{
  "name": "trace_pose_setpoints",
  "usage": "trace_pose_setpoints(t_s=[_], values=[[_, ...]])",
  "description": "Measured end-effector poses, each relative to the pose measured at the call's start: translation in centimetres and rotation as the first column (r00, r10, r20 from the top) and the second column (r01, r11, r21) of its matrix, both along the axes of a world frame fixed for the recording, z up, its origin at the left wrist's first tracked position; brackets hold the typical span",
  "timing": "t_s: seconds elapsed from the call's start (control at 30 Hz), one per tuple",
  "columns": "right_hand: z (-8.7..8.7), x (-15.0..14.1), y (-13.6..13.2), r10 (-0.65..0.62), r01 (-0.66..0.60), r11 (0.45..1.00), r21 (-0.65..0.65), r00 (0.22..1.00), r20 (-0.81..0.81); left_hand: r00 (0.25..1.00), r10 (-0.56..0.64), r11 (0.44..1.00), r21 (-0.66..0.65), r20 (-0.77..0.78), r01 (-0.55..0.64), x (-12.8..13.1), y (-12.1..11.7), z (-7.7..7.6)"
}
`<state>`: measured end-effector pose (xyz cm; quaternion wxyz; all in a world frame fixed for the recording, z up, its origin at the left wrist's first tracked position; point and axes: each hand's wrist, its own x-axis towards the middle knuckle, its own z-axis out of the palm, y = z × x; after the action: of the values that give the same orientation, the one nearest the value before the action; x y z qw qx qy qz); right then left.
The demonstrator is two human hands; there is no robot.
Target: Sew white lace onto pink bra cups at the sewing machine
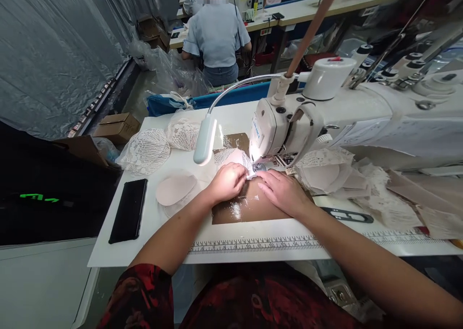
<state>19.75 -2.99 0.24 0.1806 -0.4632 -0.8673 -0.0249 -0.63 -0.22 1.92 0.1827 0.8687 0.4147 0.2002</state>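
A white JUKI sewing machine (269, 126) stands over the table, its needle area brightly lit. My left hand (228, 180) is closed, thumb and fingers pinching the edge of a pale lace bra cup (231, 157) just left of the presser foot. On the other side, my right hand (280, 189) lies flat with fingers stretched toward the foot, fingertips at the fabric edge. Both hands rest over a brown, taped sheet (237, 213) on the table. Exactly where the fabric meets the needle is hidden by glare and fingers.
Lace cups (146, 150) and a beige cup piece (176, 189) lie at left, near a black phone (128, 211). A lamp (205, 141) hangs close above my left hand. Lace pieces (325, 172) fill the right side. A ruler strip (253, 245) lines the front edge. A person (215, 34) sits beyond.
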Motion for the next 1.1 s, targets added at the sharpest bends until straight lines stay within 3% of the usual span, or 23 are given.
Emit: trace_pose_setpoints(t_s=[0.17,0.33,0.43,0.53,0.67,0.9,1.1], values=[[0.3,-1.1,0.9,-0.01,0.012,1.0,-0.016,0.994,0.108,0.999,-0.024,0.996,-0.088,0.047,0.028,-0.5,0.2,0.4],[0.5,-1.7,1.5,-0.003,0.005,0.999,-0.037,0.998,0.057,0.981,-0.189,0.979,-0.085,-0.034,0.186,-1.7,-0.2,0.9],[0.6,-1.5,1.5,0.004,-0.003,0.998,-0.055,1.0,0.013,0.986,-0.155,0.988,-0.011,-0.059,0.154,-1.8,0.0,0.5],[0.8,-1.3,1.4,0.009,-0.01,0.997,-0.07,1.0,-0.022,0.997,-0.072,0.996,0.058,0.012,0.071,-1.4,0.5,-0.3],[1.0,-1.6,1.3,-0.03,0.025,0.993,-0.114,0.999,-0.041,0.993,-0.027,1.0,0.014,0.119,0.025,-1.1,1.0,-1.1],[0.9,-2.1,1.3,-0.106,0.105,0.988,-0.114,0.994,-0.007,0.978,-0.069,0.996,-0.039,0.195,0.078,-1.2,0.9,-0.8],[1.1,-1.7,1.3,-0.067,0.06,0.986,-0.152,0.997,-0.04,0.985,-0.163,0.987,0.011,0.06,0.163,-1.7,0.5,0.2]])
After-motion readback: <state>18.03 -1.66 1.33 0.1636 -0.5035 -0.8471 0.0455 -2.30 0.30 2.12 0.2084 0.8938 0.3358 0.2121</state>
